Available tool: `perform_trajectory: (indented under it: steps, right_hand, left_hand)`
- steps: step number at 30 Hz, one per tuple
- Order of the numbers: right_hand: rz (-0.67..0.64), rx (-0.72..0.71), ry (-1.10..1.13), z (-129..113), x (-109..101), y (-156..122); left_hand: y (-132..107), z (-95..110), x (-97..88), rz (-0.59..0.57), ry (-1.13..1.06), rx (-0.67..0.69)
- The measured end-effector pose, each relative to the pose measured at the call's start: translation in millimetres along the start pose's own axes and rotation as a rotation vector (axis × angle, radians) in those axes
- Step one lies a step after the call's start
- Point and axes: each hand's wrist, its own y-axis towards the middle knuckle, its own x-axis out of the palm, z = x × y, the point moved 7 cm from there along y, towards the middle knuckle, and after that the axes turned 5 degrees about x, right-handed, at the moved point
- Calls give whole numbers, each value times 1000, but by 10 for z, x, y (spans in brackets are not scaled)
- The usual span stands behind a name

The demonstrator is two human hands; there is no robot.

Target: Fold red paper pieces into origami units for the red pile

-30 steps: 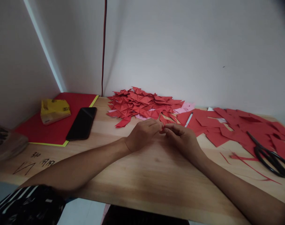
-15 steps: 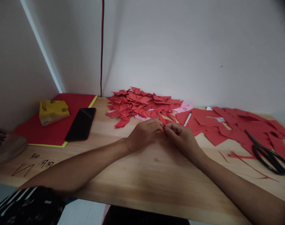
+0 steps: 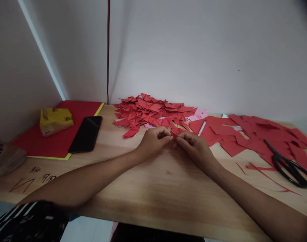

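Between my fingertips is a small folded piece of red paper (image 3: pixel 174 135), mostly covered by the fingers. My left hand (image 3: pixel 153 141) pinches its left side with thumb and forefinger. On the other side, my right hand (image 3: pixel 194 144) grips it the same way, with its fingers curled underneath. Both hands are just above the wooden table (image 3: pixel 153 195). Right behind them lies a heap of folded red paper pieces (image 3: pixel 150 111), with a few pink ones among them.
Flat red paper pieces (image 3: pixel 259 134) spread at the right, with black scissors (image 3: pixel 287 168) and thin red strips (image 3: pixel 274 181) in front. A white pen (image 3: pixel 202 128) lies near my right hand. To the left are a black phone (image 3: pixel 85 134), a yellow packet (image 3: pixel 56 121) and red sheets (image 3: pixel 42 144).
My left hand has turned, so its thumb and forefinger now show pinching the paper. More of the red paper is visible between the hands. My right hand has barely moved.
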Motion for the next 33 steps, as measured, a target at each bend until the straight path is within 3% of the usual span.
perform_trajectory:
  steps: [5, 14, 25, 33]
  right_hand:
    - [-57, -52, 11, -15, 35, 0]
    - [-91, -63, 1, -47, 51, -13]
    - [-43, -72, -87, -11, 46, 4]
    - [-6, -83, -106, -33, 36, -4]
  left_hand:
    - [-8, -70, 47, -28, -158, -78]
    - [-12, -76, 32, 4, -83, -76]
    - [-19, -115, 49, -8, -113, -94]
    - [-17, -90, 76, -13, -277, -86]
